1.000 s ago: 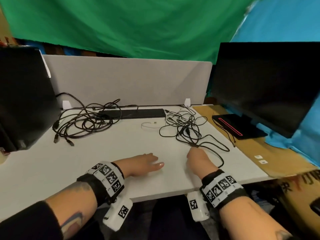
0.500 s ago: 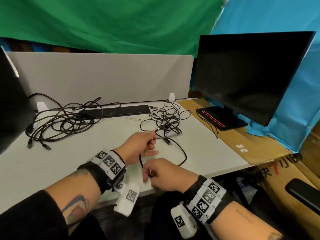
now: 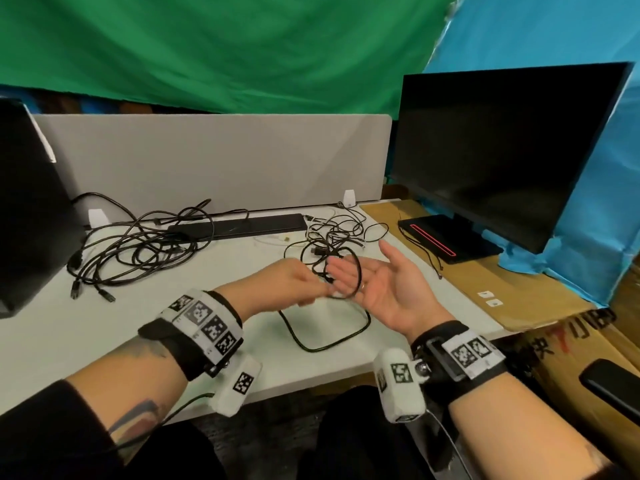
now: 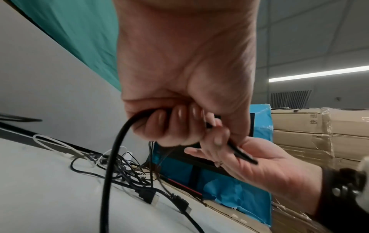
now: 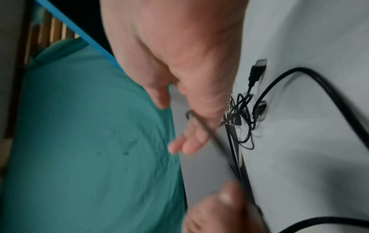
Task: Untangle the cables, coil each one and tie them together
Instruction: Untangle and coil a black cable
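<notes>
Your left hand (image 3: 294, 282) sits at the centre of the head view, fingers (image 4: 175, 126) curled tight around a black cable (image 3: 325, 341), thumb pressing it against them. Your right hand (image 3: 384, 289) is just to the right of it, palm up, fingers straight and relaxed, grasping nothing. The cable is draped in a loop over those straight fingers and crosses the palm; in the left wrist view its end sticks out past your left thumb onto the right palm (image 4: 259, 164).

From your left fist the cable drops to the white desk (image 3: 104, 341) and curves in a wide loop just below both hands, near the front edge. Just above your hands lies a small tangle of thin cables (image 3: 332, 237), with plug ends showing among them. A larger pile of black cables (image 3: 138, 247) lies well apart at the left of the frame, beside a long black bar (image 3: 242, 225) that lies along the grey divider panel (image 3: 207, 161). A dark monitor (image 3: 502, 150) fills the upper right.
</notes>
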{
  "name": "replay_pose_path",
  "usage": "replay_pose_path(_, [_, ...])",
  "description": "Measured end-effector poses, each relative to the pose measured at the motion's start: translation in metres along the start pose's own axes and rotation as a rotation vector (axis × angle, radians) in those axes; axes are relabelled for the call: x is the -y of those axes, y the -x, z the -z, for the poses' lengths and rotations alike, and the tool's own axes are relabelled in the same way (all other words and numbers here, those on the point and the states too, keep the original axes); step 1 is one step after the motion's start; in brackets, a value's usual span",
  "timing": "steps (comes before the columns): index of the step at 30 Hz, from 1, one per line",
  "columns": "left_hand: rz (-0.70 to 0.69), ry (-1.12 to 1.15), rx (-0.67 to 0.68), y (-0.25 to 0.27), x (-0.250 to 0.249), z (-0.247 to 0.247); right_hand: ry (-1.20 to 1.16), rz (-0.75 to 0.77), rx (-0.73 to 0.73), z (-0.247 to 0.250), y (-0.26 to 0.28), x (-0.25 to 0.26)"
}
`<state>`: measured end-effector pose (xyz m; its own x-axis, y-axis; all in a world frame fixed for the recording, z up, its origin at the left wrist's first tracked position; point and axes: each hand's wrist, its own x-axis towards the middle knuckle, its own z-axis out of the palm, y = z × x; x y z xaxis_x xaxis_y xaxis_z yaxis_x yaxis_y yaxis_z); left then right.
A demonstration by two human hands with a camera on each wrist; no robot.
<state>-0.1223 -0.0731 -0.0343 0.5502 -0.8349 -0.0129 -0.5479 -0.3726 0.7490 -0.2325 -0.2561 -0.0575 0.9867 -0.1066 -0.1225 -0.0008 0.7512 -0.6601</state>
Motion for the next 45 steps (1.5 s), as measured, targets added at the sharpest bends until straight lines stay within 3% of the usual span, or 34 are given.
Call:
replay_pose_path(3, [0.028,-0.250,0.191,0.000,0.005,-0.008,-0.040,0.049,-0.178,-0.004,0.000,0.006])
replay_pose_path(5, [0.070,-0.177,0.214,-0.002,0.005,-0.012,0.115,0.096,-0.233,-0.004,0.002,0.007])
replay_pose_path(8, [0.153,0.171,0.146,-0.011,-0.002,-0.016,0.272,0.123,-0.178,-0.008,0.007,0.005])
replay_pose_path(13, [0.202,0.809,0.100,-0.028,-0.016,-0.010,0.567,0.103,0.165,-0.023,0.020,-0.006])
replay_pose_path(15, [0.207,1.118,-0.040,-0.031,-0.024,-0.005,0.669,0.058,0.271,-0.025,0.021,-0.010])
replay_pose_path(18, [0.210,1.361,-0.193,-0.034,-0.032,0.011,0.872,-0.127,0.254,-0.018,0.019,-0.013])
replay_pose_path(21, [0.191,1.330,-0.215,-0.031,-0.034,0.026,1.081,-0.257,0.107,-0.005,0.018,-0.009])
replay_pose_path(24, [0.158,1.294,-0.228,-0.026,-0.033,0.031,1.116,-0.210,-0.134,0.001,0.016,0.001])
replay_pose_path(26, [0.146,1.209,-0.161,-0.023,-0.033,0.026,1.058,-0.135,-0.278,0.001,0.016,0.006])
replay_pose_path(32, [0.117,0.301,0.188,-0.013,-0.037,-0.006,1.091,0.135,-0.471,-0.010,0.018,0.010])
replay_pose_path(34, [0.150,0.159,0.187,-0.013,-0.040,-0.010,1.072,0.250,-0.463,-0.015,0.019,0.010])
replay_pose_path(37, [0.137,0.136,-0.003,-0.018,-0.037,-0.013,0.945,0.324,-0.389,-0.024,0.025,0.014])
replay_pose_path(40, [0.033,0.203,-0.192,-0.020,-0.028,-0.009,0.782,0.332,-0.272,-0.035,0.034,0.022])
replay_pose_path(43, [-0.147,0.548,-0.134,-0.024,-0.025,-0.005,0.708,0.313,0.014,-0.047,0.042,0.021])
replay_pose_path(45, [-0.184,0.852,-0.088,-0.026,-0.029,-0.005,0.753,0.328,0.175,-0.056,0.047,0.016])
